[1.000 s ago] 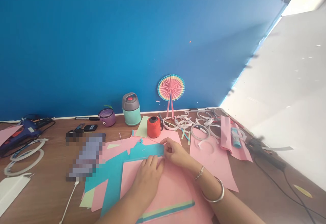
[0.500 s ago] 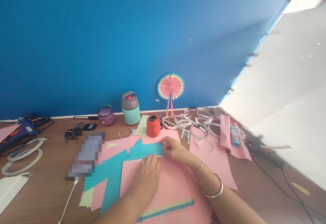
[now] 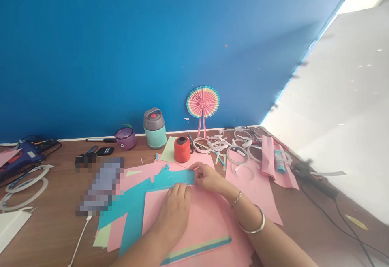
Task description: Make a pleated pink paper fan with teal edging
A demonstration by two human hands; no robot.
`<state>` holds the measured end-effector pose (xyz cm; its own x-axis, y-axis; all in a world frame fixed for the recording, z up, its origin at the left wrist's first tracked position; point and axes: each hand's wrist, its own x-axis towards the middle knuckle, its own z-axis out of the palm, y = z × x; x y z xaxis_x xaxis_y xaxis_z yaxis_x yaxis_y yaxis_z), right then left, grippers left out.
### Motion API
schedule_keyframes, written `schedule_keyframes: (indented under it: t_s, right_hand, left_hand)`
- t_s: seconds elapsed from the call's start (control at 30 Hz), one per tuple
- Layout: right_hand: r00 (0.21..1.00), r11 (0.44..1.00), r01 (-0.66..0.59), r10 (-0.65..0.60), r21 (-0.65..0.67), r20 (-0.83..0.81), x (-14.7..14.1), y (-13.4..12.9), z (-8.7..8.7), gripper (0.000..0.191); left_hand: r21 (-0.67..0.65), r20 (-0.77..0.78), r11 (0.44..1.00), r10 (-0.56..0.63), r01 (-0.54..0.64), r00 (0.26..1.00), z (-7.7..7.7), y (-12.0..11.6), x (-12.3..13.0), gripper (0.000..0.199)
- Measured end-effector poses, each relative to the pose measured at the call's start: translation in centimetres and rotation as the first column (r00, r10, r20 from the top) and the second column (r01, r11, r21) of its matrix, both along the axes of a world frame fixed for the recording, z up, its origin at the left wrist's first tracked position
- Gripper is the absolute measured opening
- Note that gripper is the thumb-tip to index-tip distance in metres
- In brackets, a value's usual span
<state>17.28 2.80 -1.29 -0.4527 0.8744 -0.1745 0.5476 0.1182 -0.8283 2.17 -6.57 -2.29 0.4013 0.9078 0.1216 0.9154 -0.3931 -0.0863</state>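
My left hand [image 3: 174,208] lies over a pink paper sheet [image 3: 206,218], fingers stretched toward its far edge. A light green and blue stripe [image 3: 202,248] runs along the sheet's near side. At the far edge is a blue paper piece [image 3: 174,176], and my right hand [image 3: 208,178] pinches its right end between thumb and forefinger. The fingertips partly hide that end. Beneath these, more blue paper [image 3: 133,214] and pink paper spread out on the table. Just beyond my hands stands a red thread spool [image 3: 182,150].
At the back are a turquoise food jar [image 3: 155,131], a purple cup [image 3: 125,138] and a pleated paper fan [image 3: 203,103] against the blue wall. Rolls of white tape [image 3: 237,155] cluster right. A pixelated phone [image 3: 105,184] and glue gun [image 3: 26,155] lie left; cables run right.
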Motion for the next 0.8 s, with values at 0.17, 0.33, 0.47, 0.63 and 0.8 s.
schedule_keyframes:
  t_s: [0.17, 0.33, 0.47, 0.63, 0.8]
  right_hand:
    - [0.999, 1.000, 0.014, -0.014, 0.002, 0.032, -0.20, 0.02, 0.30, 0.045]
    - [0.999, 1.000, 0.014, -0.015, 0.015, 0.050, -0.29, 0.06, 0.29, 0.044]
    - [0.999, 1.000, 0.012, -0.013, 0.024, 0.045, -0.24, 0.04, 0.12, 0.044]
    - [0.999, 1.000, 0.016, -0.016, 0.021, 0.044, -0.19, 0.10, -0.03, 0.045]
    - [0.998, 0.999, 0.005, -0.008, 0.046, 0.064, -0.21, 0.22, -0.16, 0.045]
  left_hand:
    - [0.022, -0.032, 1.000, -0.015, 0.016, 0.999, -0.16, 0.10, -0.09, 0.037]
    - [0.101, -0.047, 0.994, -0.029, 0.034, 0.998, -0.58, 0.27, -0.25, 0.048]
    - [0.114, -0.053, 0.993, -0.027, 0.033, 0.998, -0.63, 0.35, -0.20, 0.051]
    - [0.110, -0.039, 0.993, -0.038, 0.042, 0.999, -0.59, 0.38, -0.08, 0.049]
    - [0.101, -0.019, 0.994, -0.029, 0.030, 0.999, -0.67, 0.50, 0.04, 0.049]
